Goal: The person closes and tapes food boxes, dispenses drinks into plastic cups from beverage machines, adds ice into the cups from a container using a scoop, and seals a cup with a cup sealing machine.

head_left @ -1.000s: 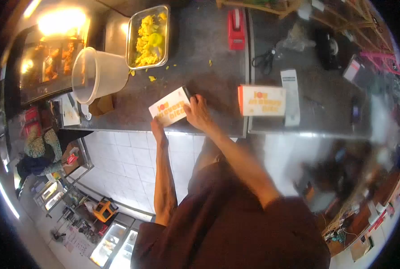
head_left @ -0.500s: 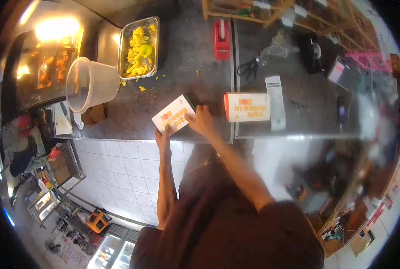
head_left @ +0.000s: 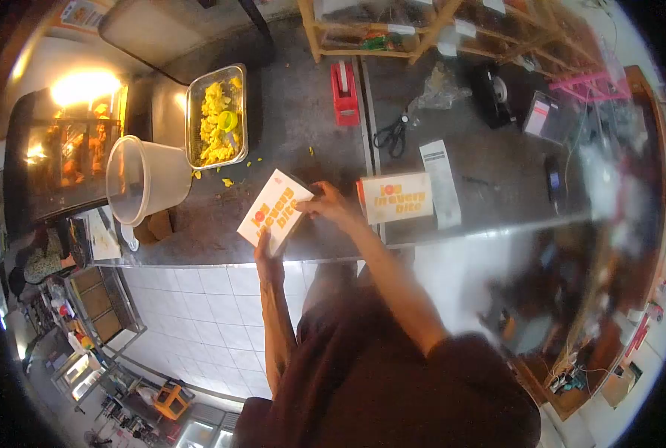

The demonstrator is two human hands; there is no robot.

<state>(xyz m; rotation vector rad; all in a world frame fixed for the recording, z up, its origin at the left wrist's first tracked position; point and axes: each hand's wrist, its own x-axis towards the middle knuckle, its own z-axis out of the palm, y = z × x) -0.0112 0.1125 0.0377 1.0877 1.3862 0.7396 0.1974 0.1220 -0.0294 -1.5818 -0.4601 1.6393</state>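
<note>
A white box with orange lettering (head_left: 271, 207) is tilted between my hands over the front part of the dark counter. My left hand (head_left: 268, 257) grips its lower edge, thumb on the printed face. At the box's right side, my right hand (head_left: 328, 203) pinches the edge, with its fingers partly behind the box. A second white box with the same lettering (head_left: 398, 198) lies on the counter just right of my right hand. Beside that box is a long printed paper slip (head_left: 440, 183).
Behind are a glass tray of yellow food (head_left: 243, 149), a red tape dispenser (head_left: 345, 93) and black scissors (head_left: 391, 137). A clear plastic tub (head_left: 161, 183) stands at the left near a lit warmer (head_left: 71, 149). A wooden rack (head_left: 363, 54) lines the back.
The box in my hands has turned to a steeper angle. My view has shifted, so the counter and its objects sit lower and mostly further left.
</note>
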